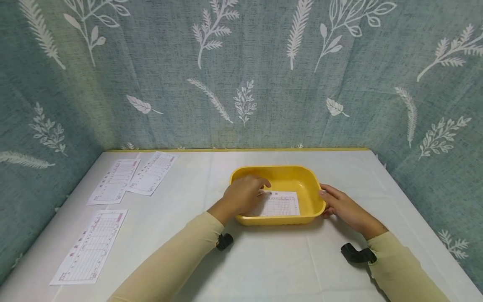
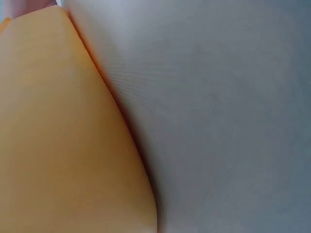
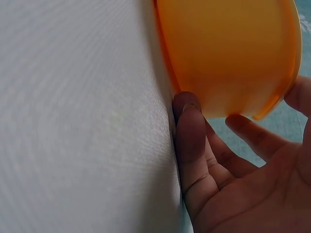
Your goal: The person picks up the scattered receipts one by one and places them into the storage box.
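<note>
A yellow tray (image 1: pixel 279 219) sits on the white table with a printed paper sheet (image 1: pixel 281 204) lying inside. The left hand (image 1: pixel 243 195) reaches over the tray's left side, its fingers above the left end of the sheet; whether it grips the paper is hidden. At the tray's right end, the right hand (image 1: pixel 345 209) holds the rim with the thumb on top and fingers below. In the right wrist view the right hand (image 3: pixel 243 170) touches the end wall of the yellow tray (image 3: pixel 228 53). The left wrist view shows mostly sleeve and table.
Three printed sheets lie at the left of the table: one at the back left (image 1: pixel 114 182), a tilted one beside it (image 1: pixel 152 173), and one nearer the front (image 1: pixel 90 247). Patterned green cloth (image 1: pixel 226 84) hangs behind and at both sides.
</note>
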Tool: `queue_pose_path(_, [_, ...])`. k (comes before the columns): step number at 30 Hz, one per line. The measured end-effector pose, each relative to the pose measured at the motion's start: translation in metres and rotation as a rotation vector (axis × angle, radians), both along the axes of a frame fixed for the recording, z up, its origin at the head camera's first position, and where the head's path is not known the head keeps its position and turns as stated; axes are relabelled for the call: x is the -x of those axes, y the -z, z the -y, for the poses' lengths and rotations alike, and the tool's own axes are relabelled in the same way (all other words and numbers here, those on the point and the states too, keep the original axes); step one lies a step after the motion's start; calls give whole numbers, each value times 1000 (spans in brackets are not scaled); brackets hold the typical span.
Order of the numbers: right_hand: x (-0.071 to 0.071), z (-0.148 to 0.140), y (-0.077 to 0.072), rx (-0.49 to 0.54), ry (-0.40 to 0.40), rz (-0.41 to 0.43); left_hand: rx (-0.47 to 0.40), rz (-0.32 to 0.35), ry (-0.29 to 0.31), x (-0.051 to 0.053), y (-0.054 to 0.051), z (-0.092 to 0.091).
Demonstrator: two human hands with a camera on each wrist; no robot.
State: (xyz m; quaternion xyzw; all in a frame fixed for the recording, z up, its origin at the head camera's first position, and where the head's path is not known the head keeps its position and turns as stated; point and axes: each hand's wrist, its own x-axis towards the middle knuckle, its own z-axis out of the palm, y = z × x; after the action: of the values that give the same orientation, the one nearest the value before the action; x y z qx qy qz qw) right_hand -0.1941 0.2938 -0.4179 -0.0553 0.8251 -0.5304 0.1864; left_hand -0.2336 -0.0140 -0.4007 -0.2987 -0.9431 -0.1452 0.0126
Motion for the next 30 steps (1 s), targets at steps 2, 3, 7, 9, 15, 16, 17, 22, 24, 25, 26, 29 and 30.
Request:
queue_pose_path(2, [-1, 0, 0, -1, 2, -2, -55, -15, 1, 1, 0, 0])
queue_pose_path(3, [-1, 0, 0, 0, 4, -2, -92, -21, 0, 1, -1, 0])
queue_pose_path(7, [-2, 0, 2, 9, 0, -8, -262, -52, -15, 1, -5, 5])
queue_pose_path(9, [-1, 0, 2, 12, -4, -14, -329, -59, -32, 0, -8, 9])
queue_pose_path(15, [-1, 1, 1, -10, 11, -18, -391, -43, -83, -6, -18, 31])
queue_pose_path(16, [-2, 0, 1, -16, 15, -17, -398, -37, -92, -7, -20, 37])
queue_pose_path(17, [-2, 0, 1, -21, 17, -17, -400, -32, -105, -7, -21, 42])
queue_pose_path(22, [-1, 0, 0, -34, 21, -19, -399, -35, -207, -5, -24, 75])
queue_pose_path(24, [-1, -1, 1, -36, 20, -14, -394, -41, -247, -3, -24, 88])
queue_pose_path(25, [-1, -1, 1, -34, 19, -12, -394, -41, -264, -3, -25, 95])
queue_pose_path(26, [-1, -1, 1, -32, 17, -10, -393, -42, -278, -2, -26, 101])
queue_pose_path(29, [-2, 0, 0, -23, 8, -8, -384, -42, -315, -1, -29, 118])
queue_pose_path(30, [-2, 0, 0, -22, 6, -9, -384, -43, -327, 0, -30, 123])
